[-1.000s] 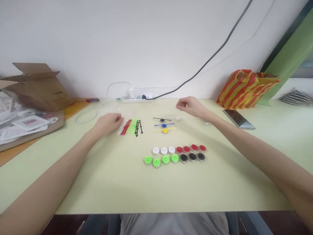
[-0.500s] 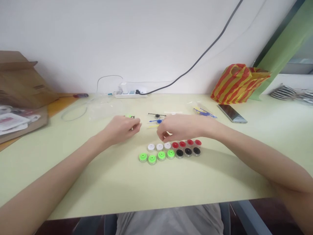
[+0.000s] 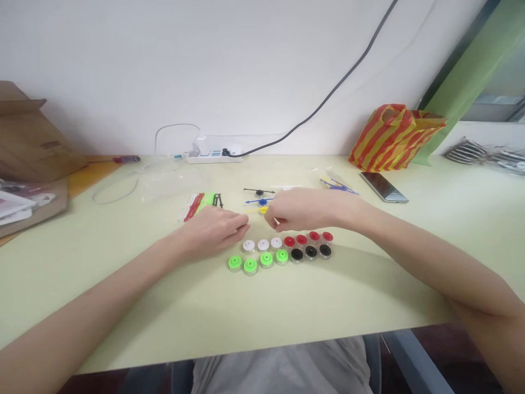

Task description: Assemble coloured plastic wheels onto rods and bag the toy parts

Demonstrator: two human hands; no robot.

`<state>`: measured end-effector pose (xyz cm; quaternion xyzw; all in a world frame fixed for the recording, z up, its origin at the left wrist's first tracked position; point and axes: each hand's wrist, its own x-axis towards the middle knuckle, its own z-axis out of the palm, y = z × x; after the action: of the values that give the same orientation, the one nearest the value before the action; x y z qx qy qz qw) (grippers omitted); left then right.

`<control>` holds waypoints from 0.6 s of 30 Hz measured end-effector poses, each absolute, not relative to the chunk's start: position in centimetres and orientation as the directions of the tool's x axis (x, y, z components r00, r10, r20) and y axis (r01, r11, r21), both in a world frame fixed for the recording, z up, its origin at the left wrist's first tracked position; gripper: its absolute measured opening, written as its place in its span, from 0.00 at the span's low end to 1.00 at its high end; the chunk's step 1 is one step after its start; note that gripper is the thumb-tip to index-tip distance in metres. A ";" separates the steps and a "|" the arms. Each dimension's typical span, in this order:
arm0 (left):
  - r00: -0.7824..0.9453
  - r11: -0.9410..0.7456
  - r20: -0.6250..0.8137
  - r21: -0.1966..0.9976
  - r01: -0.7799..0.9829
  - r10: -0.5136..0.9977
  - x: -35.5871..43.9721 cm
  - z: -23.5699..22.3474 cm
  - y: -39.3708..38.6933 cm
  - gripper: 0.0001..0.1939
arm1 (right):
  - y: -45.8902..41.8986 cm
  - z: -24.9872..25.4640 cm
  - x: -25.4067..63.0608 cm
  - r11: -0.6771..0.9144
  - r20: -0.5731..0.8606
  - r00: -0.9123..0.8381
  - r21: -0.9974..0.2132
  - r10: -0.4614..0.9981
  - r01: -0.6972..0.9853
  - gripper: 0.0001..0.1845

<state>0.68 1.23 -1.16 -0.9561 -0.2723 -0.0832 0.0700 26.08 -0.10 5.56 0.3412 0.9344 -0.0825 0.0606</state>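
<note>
Across the pale table [image 3: 254,312], the right hand [image 3: 301,209] and left hand [image 3: 217,227] face each other, fingers curled; whether they pinch anything, I cannot tell. White discs [image 3: 263,244] sit just near. The yellow spinner [image 3: 263,210] lies beside the right hand's left edge; a light touch should suit (the blue spinner [image 3: 263,202] is close). No writing is readable.

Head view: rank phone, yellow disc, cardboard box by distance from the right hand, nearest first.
From the right hand:
1. Yellow disc: right by the fingertips, on their left.
2. Phone: off to the right, in front of the striped bag.
3. Cardboard box: far left, cut off by the frame edge.
</note>
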 end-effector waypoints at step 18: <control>0.619 -0.620 0.332 -0.117 0.776 0.712 0.3 -1.3 2.3 0.13 | -3.5 1.4 20.5 0.921 0.118 -0.915 -0.121 0.385 0.371 0.14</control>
<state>0.30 2.28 -1.27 -0.8909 -0.4175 -0.1273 0.1256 20.55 -3.55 1.36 0.1933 0.9775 -0.0480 -0.0700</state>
